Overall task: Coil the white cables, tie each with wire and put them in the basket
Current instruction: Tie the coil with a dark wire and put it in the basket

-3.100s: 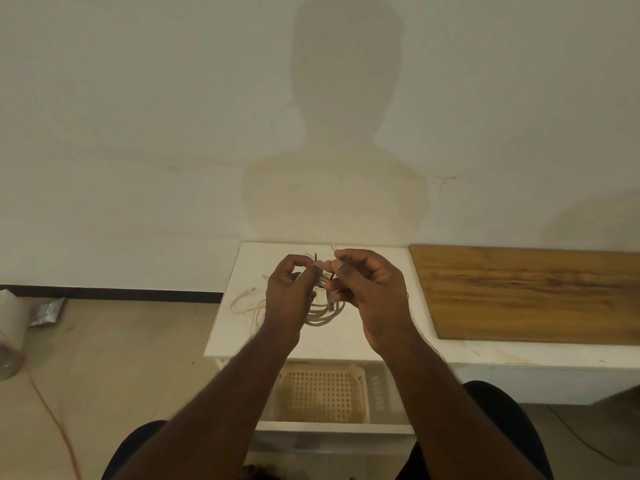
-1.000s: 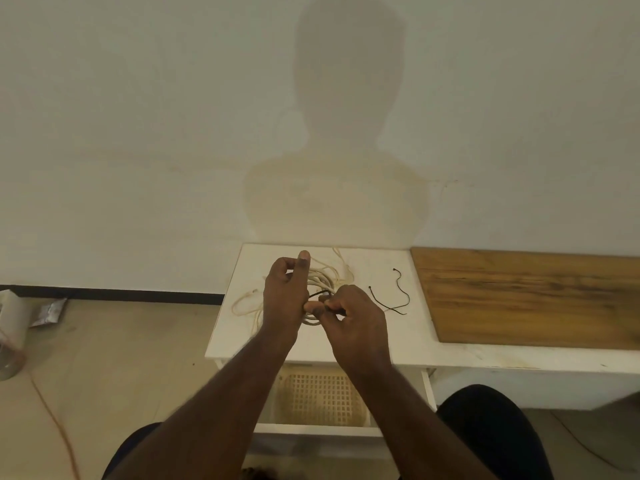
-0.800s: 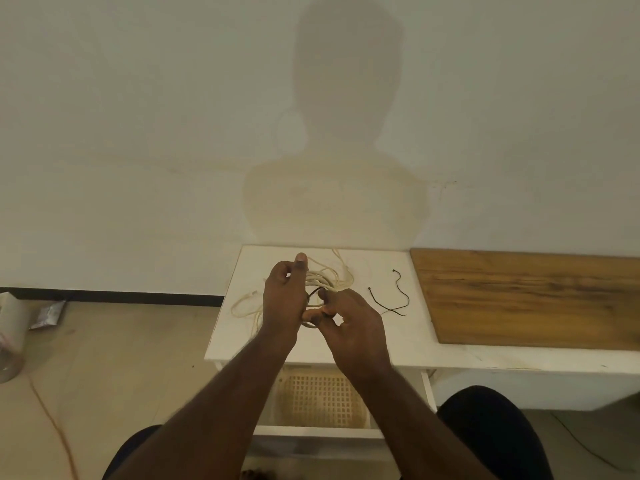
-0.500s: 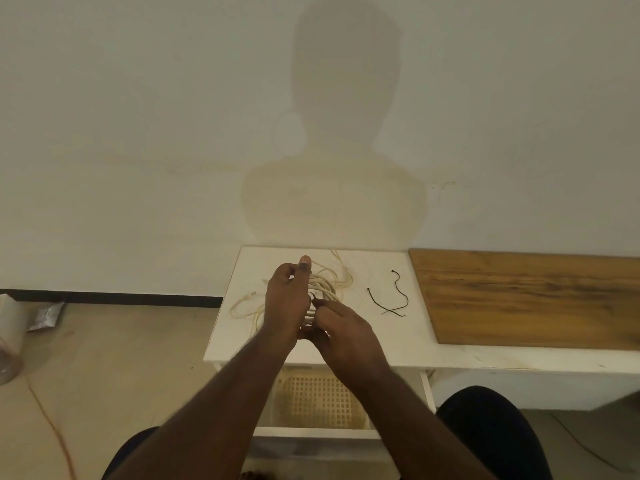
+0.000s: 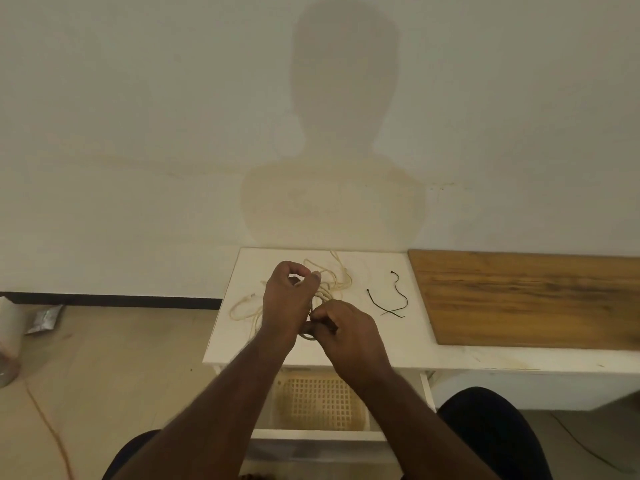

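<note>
My left hand [image 5: 286, 304] grips a coil of white cable [image 5: 325, 295] above the white table [image 5: 391, 337]. My right hand [image 5: 346, 332] pinches a dark tie wire at the coil's near side, close against the left hand; most of that wire is hidden by my fingers. More white cable [image 5: 244, 308] lies loose on the table to the left, and further loops [image 5: 341, 271] trail behind the hands. Two spare black tie wires [image 5: 389, 301] lie on the table to the right. The cream lattice basket [image 5: 320, 403] sits on the shelf below the tabletop.
A wooden board [image 5: 526, 299] lies on the table's right part. The wall stands right behind the table. On the floor at left are an orange cord [image 5: 45, 420], a silver packet [image 5: 45, 318] and a pale container [image 5: 8, 341]. My knees are at the bottom edge.
Both hands have come down from in front of me to just over the table. My right hand has slid toward me along the coil with the tie wire, and the spare black wires now show.
</note>
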